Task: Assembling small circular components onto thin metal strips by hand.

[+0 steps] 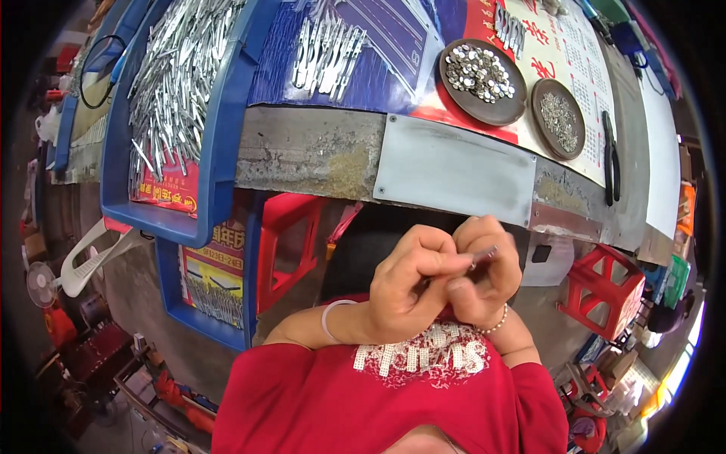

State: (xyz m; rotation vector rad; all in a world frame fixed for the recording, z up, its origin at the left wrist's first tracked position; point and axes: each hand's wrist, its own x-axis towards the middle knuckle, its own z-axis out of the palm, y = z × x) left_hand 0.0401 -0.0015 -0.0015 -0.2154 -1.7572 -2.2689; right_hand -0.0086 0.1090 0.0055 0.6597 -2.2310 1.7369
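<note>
In front of my chest, my left hand and my right hand are drawn together, fingertips almost meeting. Between them shows a small, slim metal piece, pinched by the right fingers. The left thumb and index finger are pressed together at its near end. Whether they grip the same piece or a tiny part is hidden by the fingers. Just beyond the hands is the bench edge with a pale metal plate fixed on it. Farther back, a brown dish of small round metal parts stands beside another dish of tiny metal parts.
A blue bin heaped with slim metal strips stands at the left. More shiny metal pieces lie on the bench. Black-handled pliers rest at the right. Below are a lower blue bin and red stools.
</note>
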